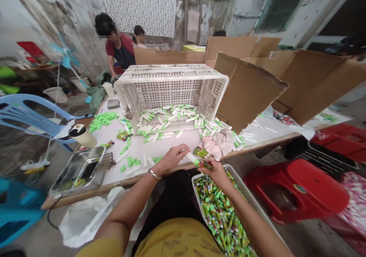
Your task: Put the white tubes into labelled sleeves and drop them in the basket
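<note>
Between my hands is a white tube with a green end [192, 158], held tilted over the table's front edge. My left hand [175, 158] is closed with its fingertips at the white end. My right hand [216, 174] is closed around a printed, dark and colourful wrapper [207, 164] by the green end; whether the tube is inside it, I cannot tell. Just beyond lie a stack of green-yellow wrappers [200, 152] and a pink cloth [219, 143]. Below my right hand stands a white bin [246, 190] full of wrapped tubes.
A white plastic crate [171, 76] lies on its side, spilling white-and-green tubes. Green caps [103, 121] are heaped at left, near a metal tray [61, 177] and a cup [82, 135]. Cardboard [246, 85] stands at right, a red stool [303, 188] beside the bin. A co-worker [122, 47] bends behind the table.
</note>
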The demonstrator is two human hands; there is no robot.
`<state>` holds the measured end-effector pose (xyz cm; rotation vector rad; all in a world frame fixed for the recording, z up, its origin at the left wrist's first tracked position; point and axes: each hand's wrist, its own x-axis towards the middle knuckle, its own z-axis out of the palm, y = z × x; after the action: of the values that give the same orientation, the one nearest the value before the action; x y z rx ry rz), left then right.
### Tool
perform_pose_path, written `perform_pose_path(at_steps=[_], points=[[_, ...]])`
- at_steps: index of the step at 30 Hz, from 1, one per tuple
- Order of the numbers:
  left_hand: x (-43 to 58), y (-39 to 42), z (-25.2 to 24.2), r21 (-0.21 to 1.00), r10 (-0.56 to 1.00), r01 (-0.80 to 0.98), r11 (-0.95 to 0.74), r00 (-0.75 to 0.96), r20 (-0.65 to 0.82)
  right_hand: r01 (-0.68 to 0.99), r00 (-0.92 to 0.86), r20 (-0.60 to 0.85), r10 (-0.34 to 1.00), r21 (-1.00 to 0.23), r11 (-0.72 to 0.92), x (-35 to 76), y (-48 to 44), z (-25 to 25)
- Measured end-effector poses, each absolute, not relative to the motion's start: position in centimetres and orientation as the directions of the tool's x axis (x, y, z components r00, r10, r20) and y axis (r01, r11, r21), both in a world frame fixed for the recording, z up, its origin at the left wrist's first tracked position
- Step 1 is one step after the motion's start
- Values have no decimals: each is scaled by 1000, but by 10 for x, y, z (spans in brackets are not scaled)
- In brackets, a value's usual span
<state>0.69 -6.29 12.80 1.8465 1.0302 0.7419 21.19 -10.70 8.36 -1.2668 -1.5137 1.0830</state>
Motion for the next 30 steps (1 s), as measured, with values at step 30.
perform_pose_path(at_steps=[30], points=[[62,-95,95,863,874,412,-293,482,67,100,-227,-295,928,-955,-279,236,-118,109]])
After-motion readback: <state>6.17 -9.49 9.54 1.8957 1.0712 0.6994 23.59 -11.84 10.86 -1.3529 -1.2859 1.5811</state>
